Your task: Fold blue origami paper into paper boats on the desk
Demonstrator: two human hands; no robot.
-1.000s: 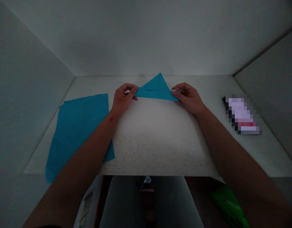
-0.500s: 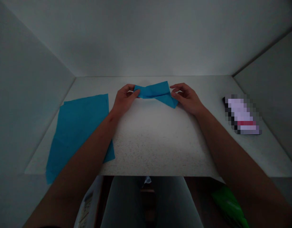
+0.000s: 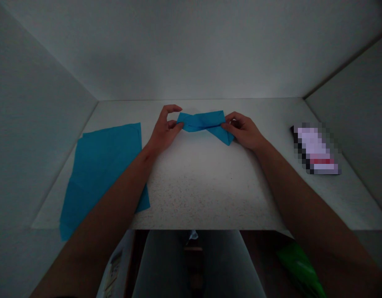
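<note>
A pale, speckled tabletop [image 3: 203,178] stands against white walls. On its left, a large, flat, blue paper-like sheet [image 3: 104,157] overhangs its near edge; on its right lies a pixelated black-edged phone [image 3: 316,148]. Towards its far edge, the left hand [image 3: 162,132] and right hand [image 3: 249,131] pinch opposite ends of a folded blue paper-like strip [image 3: 206,120].

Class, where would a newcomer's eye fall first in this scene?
Probably on the narrow, folded, bright-blue sheet, pinched near its ends by the left hand and right hand, near the back of the white, speckled tabletop. Next come the larger flat blue sheeting at the left, partly hidden by the left forearm, and the black-edged, pixelated phone-like slab at the right.
</note>
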